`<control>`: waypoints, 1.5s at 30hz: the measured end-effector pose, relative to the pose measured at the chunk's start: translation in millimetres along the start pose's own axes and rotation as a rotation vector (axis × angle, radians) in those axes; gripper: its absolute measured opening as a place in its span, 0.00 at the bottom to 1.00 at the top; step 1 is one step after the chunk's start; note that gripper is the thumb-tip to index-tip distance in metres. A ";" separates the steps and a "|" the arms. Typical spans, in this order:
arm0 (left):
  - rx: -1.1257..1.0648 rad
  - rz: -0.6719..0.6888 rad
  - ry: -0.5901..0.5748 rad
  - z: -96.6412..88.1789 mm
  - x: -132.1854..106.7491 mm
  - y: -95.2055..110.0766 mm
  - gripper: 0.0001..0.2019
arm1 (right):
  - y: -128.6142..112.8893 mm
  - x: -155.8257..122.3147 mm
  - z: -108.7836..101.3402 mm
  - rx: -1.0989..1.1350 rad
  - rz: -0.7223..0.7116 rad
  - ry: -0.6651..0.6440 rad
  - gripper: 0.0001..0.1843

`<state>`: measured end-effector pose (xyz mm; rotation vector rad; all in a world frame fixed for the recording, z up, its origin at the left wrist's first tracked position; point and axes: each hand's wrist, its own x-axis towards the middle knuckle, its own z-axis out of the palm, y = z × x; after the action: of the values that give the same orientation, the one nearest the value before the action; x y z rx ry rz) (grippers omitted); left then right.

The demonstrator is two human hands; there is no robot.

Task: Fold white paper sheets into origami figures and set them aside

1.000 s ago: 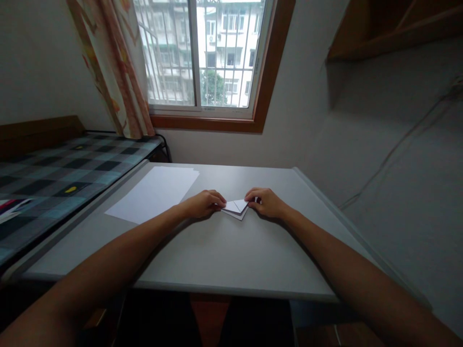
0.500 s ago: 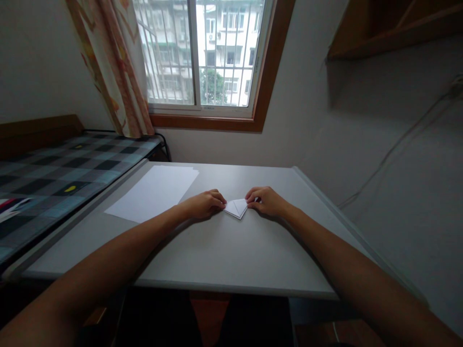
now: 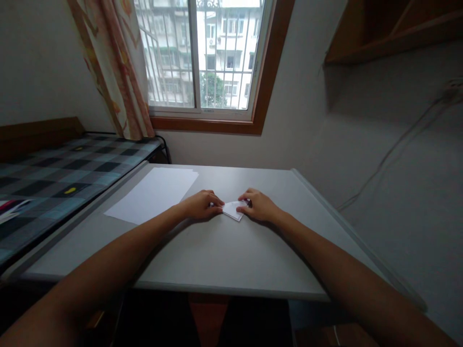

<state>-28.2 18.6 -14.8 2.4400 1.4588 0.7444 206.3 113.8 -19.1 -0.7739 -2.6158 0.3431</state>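
A small piece of folded white paper (image 3: 230,209) lies on the white table (image 3: 231,260), one corner pointing toward me. My left hand (image 3: 203,205) pinches its left corner between thumb and fingers. From the other side, my right hand (image 3: 257,205) grips the paper, with the thumb lying over its right part and the fingers at its far edge. The right corner is partly hidden by that hand.
Flat white sheets (image 3: 155,193) lie on the table's left side, close to my left forearm. Left of the table is a bed with a checked cover (image 3: 90,156). A window (image 3: 202,58) and a curtain (image 3: 115,72) are behind. A wooden shelf (image 3: 390,48) hangs at upper right.
My right hand has shifted left over the folded paper, its thumb now on top of the right part. My left hand has barely moved.
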 end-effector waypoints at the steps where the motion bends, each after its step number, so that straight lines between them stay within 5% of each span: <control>1: 0.008 -0.014 -0.007 0.3 0.4 -0.7 0.08 | 0.4 0.5 1.0 -0.004 -0.013 -0.013 0.16; 10: -0.070 -0.251 0.036 6.0 4.0 -2.0 0.10 | 2.3 1.9 -5.4 0.176 0.078 -0.019 0.17; 15: -0.383 -0.373 -0.023 3.5 8.0 -3.7 0.18 | -4.2 3.3 -15.1 0.411 0.130 0.082 0.16; 19: -0.511 -0.356 0.024 -3.5 9.8 4.4 0.17 | -4.0 5.1 -17.1 0.482 0.122 0.143 0.16; 26: -0.124 -0.239 0.187 -19.4 7.9 24.1 0.15 | -9.1 6.0 -21.7 0.381 0.052 0.126 0.12; 31: -0.058 -0.187 0.245 -19.8 8.4 29.1 0.11 | -12.9 6.8 -24.1 0.421 0.044 0.136 0.11; 40: -0.399 -0.264 0.264 -14.1 13.8 22.1 0.14 | -21.1 9.4 -16.6 0.615 0.062 0.169 0.13; 45: -0.489 -0.237 0.248 -13.7 13.1 23.1 0.14 | -24.4 5.4 -24.0 0.660 0.089 0.029 0.16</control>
<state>-12.5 17.5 10.6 1.8284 1.4055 1.2125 201.0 99.8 12.1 -0.6442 -2.2165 1.1328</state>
